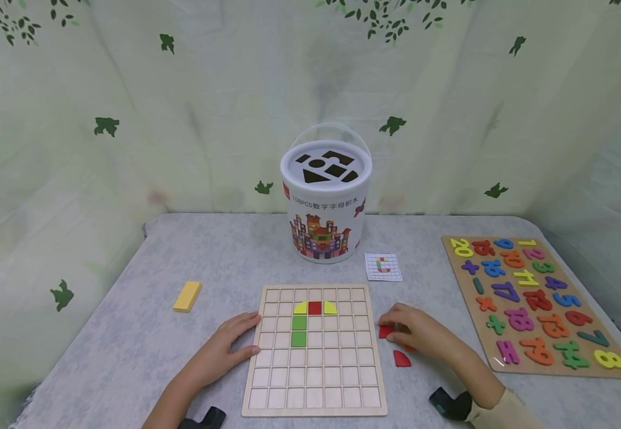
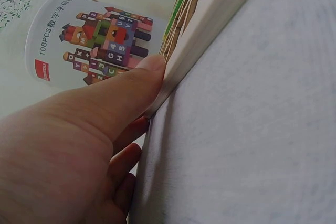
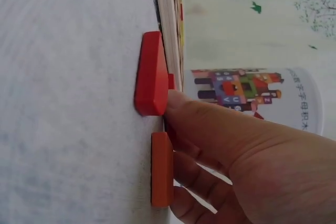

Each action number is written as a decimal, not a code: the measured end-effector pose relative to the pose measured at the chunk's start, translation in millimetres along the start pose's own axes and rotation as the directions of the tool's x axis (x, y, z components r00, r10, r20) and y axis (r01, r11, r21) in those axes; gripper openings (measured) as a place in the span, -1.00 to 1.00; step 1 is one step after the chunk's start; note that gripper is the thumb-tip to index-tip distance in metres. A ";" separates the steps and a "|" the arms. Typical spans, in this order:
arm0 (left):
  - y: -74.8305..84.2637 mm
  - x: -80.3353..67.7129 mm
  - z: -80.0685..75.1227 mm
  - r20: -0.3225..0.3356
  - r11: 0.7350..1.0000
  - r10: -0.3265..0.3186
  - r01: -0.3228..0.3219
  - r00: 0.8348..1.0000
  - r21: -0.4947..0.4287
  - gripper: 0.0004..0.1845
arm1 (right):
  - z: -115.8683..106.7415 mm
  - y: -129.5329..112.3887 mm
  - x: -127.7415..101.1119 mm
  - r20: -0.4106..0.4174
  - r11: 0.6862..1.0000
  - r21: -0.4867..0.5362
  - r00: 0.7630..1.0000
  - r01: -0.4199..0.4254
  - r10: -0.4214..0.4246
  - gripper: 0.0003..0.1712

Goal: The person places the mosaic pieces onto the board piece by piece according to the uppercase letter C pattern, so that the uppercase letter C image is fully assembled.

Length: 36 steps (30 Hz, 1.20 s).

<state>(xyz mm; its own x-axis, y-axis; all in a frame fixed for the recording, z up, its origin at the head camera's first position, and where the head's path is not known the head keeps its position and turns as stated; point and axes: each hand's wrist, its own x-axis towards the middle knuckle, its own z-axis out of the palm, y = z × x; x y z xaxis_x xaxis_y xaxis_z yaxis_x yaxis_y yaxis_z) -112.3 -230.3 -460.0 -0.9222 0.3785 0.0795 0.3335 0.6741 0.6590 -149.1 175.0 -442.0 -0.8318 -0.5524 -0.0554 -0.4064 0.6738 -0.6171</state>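
A square wooden grid board lies on the table, bearing two yellow quarter-round pieces, a red square between them and two green squares below the left yellow one. My left hand rests its thumb and fingertips against the board's left edge, fingers fairly straight. To the right of the board, my right hand pinches a red block between thumb and fingers. A red quarter-round block lies just nearer than that hand. An orange block sits under its fingers, mostly hidden in the head view.
Behind the board stands a white lidded bucket, with a small pattern card to its right. A yellow rectangular block lies on the left. A number puzzle board occupies the right side.
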 end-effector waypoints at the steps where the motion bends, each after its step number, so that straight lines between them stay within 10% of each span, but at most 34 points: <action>1: -0.2 -0.1 0.0 0.000 1.000 0.002 -0.002 1.000 0.001 -0.33 | 0.2 -0.2 0.1 -0.004 1.000 -0.011 1.000 -0.005 0.005 -0.75; 8: -1.4 -0.2 0.2 -0.002 1.000 0.013 -0.013 1.000 -0.006 -0.34 | -2.1 -11.4 0.1 -0.053 0.996 -0.001 0.995 -0.088 0.088 -0.73; 16: -1.7 0.1 1.4 -0.014 1.000 0.001 -0.001 1.000 -0.005 -0.34 | 1.5 -46.0 -1.6 -0.092 0.996 0.021 0.992 0.083 -0.081 -0.65; 25: -2.2 0.4 0.7 -0.008 1.000 0.013 -0.013 1.000 0.003 -0.33 | 35.4 -91.6 11.3 -0.112 0.971 0.132 0.976 0.202 -0.187 -0.74; 36: -1.5 0.2 0.2 0.005 1.000 -0.007 0.007 1.000 0.003 -0.32 | 76.3 -108.2 36.3 -0.112 0.987 0.099 0.987 0.124 -0.113 -0.77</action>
<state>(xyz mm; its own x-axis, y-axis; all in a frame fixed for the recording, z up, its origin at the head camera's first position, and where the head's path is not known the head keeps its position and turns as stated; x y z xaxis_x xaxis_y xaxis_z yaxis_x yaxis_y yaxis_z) -112.9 -231.1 -461.1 -0.9234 0.3772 0.0715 0.3282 0.6788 0.6569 -106.5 44.6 -437.2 -0.8175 -0.5666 0.1031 -0.4673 0.5480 -0.6938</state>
